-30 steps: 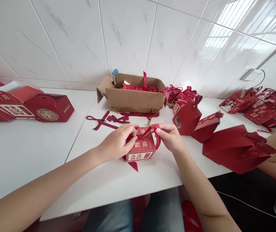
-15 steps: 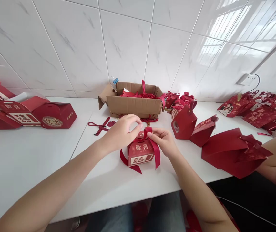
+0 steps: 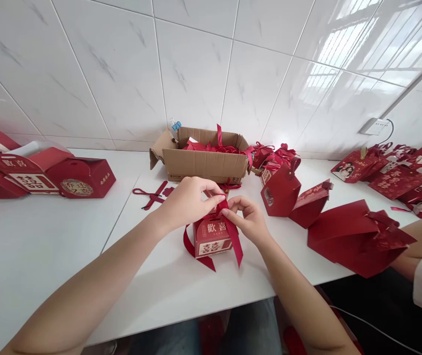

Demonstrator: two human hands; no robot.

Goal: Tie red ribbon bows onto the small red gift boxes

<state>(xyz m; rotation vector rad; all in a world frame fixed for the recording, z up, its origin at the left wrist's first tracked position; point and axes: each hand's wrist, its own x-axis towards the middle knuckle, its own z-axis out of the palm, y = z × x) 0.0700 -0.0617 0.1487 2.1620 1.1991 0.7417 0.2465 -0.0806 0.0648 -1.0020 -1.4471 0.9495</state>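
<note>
counter (image 3: 151, 301) spreads below left hand (image 3: 193, 199) and right hand (image 3: 248, 217). brown carton (image 3: 205, 165) just beyond them. red box (image 3: 211, 229) upright, right under them. left: thumb and forefinger pinching red ribbon (image 3: 235, 239). right: half-curled, thumb pressing same ribbon. i'd keep ribbon flat, tension even, box top uncrushed.

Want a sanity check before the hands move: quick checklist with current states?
1. Left hand on ribbon: ok, thumb and finger pinch its upper part.
2. Right hand on ribbon: ok, thumb against it.
3. Gift box upright on the table: ok.
4. Ribbon ends free: ok, two show near the box's front, unheld.
5. Ribbon crossing snug: cannot tell, fingers partly cover it.
6. Both hands off the ribbon: not ok.
</note>
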